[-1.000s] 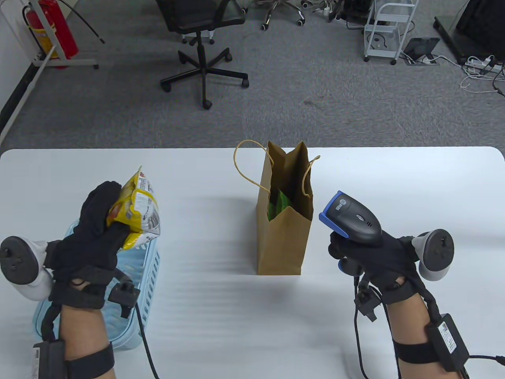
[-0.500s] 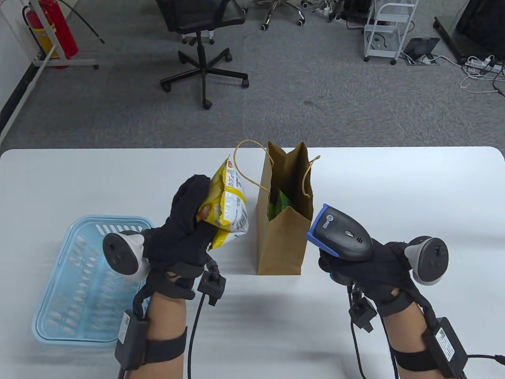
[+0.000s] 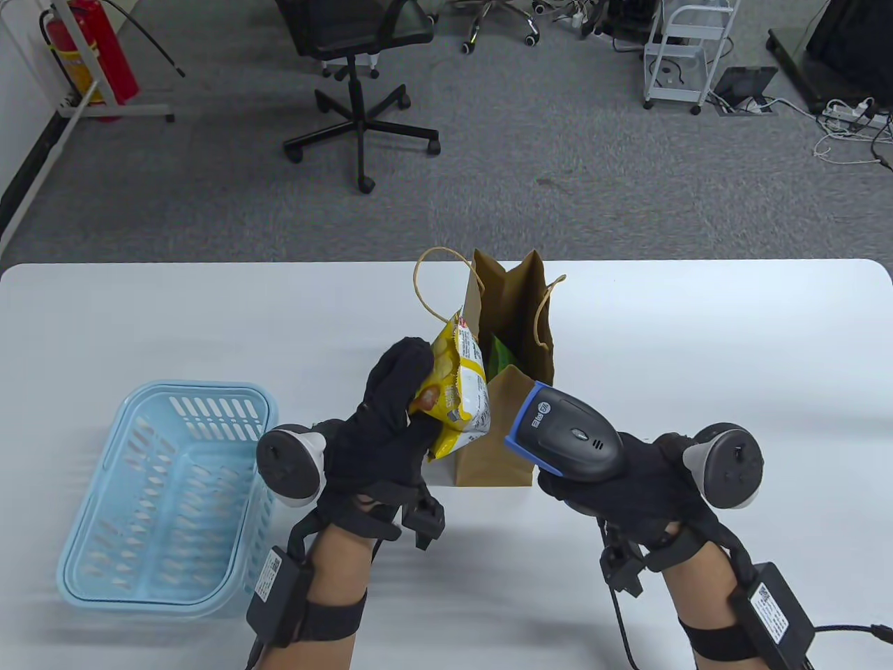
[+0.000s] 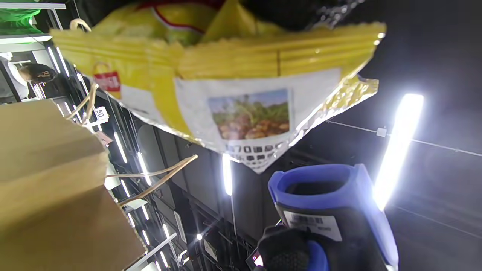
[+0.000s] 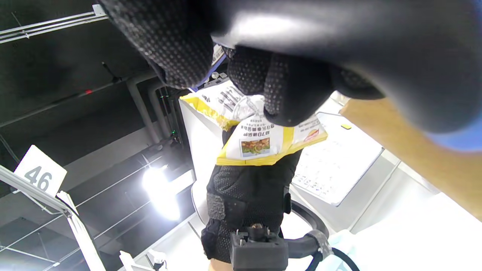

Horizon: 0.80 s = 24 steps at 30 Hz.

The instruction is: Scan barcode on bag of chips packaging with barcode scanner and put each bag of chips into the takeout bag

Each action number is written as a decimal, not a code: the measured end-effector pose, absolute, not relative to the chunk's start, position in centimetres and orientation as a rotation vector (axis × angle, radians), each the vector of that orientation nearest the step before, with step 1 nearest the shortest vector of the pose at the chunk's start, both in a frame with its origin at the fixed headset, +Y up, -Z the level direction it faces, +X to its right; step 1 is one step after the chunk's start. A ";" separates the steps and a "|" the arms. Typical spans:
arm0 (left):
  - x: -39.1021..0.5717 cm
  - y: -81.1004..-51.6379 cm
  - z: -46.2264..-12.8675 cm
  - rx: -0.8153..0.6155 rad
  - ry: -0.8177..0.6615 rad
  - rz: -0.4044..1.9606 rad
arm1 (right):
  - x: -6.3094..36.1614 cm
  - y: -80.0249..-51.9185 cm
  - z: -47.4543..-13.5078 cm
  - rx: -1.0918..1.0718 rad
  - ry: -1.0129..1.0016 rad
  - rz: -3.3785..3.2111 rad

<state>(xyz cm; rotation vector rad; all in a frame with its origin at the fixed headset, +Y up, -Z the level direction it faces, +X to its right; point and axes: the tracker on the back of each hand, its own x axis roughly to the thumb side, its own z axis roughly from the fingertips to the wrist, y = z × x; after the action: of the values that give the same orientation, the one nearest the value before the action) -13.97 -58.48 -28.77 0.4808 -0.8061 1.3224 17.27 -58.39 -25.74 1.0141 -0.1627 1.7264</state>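
Chips bag (image 3: 457, 387) — yellow, gripped upright in the left hand (image 3: 380, 436) above the desk (image 3: 698, 335), just left of the takeout bag (image 3: 499, 419). Right hand (image 3: 628, 481) grips the barcode scanner (image 3: 568, 433) — nose facing the bag's printed back, just beside it.

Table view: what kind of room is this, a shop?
Probably an office or lab rather than a shop: grey carpet, a black office chair, a white trolley, and loose cables with a power strip.
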 end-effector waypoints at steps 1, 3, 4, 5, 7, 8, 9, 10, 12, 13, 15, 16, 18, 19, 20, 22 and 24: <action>-13.9 -58.4 -28.7 0.483 -0.809 1.325 | 17.3 -58.4 -25.7 1.019 -0.159 1.722; -13.8 -58.3 -28.4 0.490 -0.823 1.319 | 17.3 -58.2 -25.6 1.028 -0.157 1.740; -13.7 -58.2 -28.4 0.496 -0.822 1.313 | 17.3 -58.2 -25.5 1.025 -0.163 1.753; -13.7 -58.1 -28.3 0.502 -0.821 1.307 | 17.4 -58.2 -25.5 1.015 -0.180 1.756; -13.7 -58.1 -28.2 0.503 -0.822 1.310 | 17.3 -58.2 -25.5 1.022 -0.162 1.732; -13.6 -58.2 -28.2 0.500 -0.822 1.317 | 17.3 -58.2 -25.5 1.020 -0.163 1.729; -13.6 -58.2 -28.2 0.500 -0.821 1.320 | 17.2 -58.2 -25.4 1.021 -0.167 1.731; -13.5 -58.3 -28.2 0.500 -0.821 1.318 | 17.1 -58.1 -25.3 1.028 -0.165 1.738; -13.4 -58.3 -28.2 0.501 -0.817 1.307 | 17.0 -58.1 -25.2 1.032 -0.166 1.736; -13.4 -58.4 -28.2 0.498 -0.817 1.304 | 17.0 -58.0 -25.1 1.036 -0.166 1.737; -13.3 -58.4 -28.3 0.493 -0.821 1.309 | 17.0 -58.0 -25.1 1.037 -0.168 1.738; -13.2 -58.5 -28.3 0.491 -0.822 1.310 | 17.1 -57.9 -25.1 1.034 -0.168 1.736; -13.1 -58.5 -28.3 0.489 -0.822 1.308 | 17.2 -57.9 -25.2 1.027 -0.168 1.730; -13.1 -58.5 -28.3 0.488 -0.823 1.311 | 17.3 -57.9 -25.2 1.024 -0.170 1.729; -13.1 -58.5 -28.3 0.486 -0.824 1.316 | 17.4 -57.9 -25.3 1.022 -0.170 1.730; -13.0 -58.5 -28.3 0.486 -0.824 1.324 | 17.4 -57.9 -25.3 1.019 -0.172 1.730; -13.0 -58.5 -28.3 0.483 -0.827 1.334 | 17.4 -57.9 -25.3 1.018 -0.169 1.729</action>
<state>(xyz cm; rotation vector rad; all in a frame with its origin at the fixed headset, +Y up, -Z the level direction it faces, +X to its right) -13.01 -58.46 -28.29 0.4831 -0.8269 1.3337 17.42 -57.89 -25.30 1.0177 -0.1691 1.7285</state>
